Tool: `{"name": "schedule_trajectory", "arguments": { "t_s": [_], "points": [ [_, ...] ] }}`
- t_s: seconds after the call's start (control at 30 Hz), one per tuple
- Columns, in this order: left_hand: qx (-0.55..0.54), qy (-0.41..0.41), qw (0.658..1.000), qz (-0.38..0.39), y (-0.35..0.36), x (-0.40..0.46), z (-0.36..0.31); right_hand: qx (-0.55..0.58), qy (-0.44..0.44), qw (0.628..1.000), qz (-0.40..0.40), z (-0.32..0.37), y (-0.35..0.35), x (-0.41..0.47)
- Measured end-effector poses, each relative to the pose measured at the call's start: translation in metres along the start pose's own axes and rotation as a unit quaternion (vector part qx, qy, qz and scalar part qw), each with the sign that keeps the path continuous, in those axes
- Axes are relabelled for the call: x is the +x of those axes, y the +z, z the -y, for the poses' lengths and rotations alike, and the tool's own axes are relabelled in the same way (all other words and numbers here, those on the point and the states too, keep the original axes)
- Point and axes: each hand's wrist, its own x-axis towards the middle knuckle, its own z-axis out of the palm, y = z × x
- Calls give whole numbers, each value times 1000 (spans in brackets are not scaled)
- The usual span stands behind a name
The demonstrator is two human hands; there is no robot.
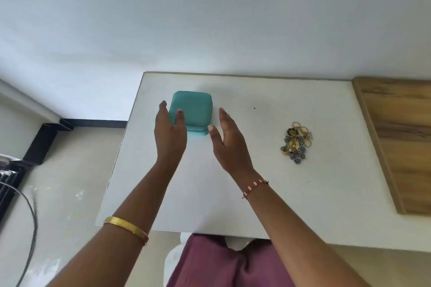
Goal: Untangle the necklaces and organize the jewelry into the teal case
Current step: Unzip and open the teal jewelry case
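Observation:
A closed teal case (193,109) sits on the white table (256,193) toward its far left. My left hand (170,130) is raised in front of the case's left side, fingers straight, its thumb overlapping the lid in view. My right hand (227,137) hovers just right of the case, fingers straight, holding nothing. A tangled heap of jewelry (295,142), gold rings and chains with blue-grey flower pieces, lies on the table well to the right of both hands.
A wooden board (401,137) lies along the table's right side. The table's left edge drops to a pale floor with a black frame (14,170) and a grey cable (32,221). A white wall stands behind.

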Motion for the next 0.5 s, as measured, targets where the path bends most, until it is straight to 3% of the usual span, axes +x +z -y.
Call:
{"name": "schedule_trajectory", "arguments": {
  "t_s": [0.23,0.5],
  "points": [
    [44,9,999,-27,10,16,15,85,25,996,21,-4,20,27],
    [17,26,998,-46,22,-38,16,103,43,993,-40,-26,10,-10]
  ]
}}
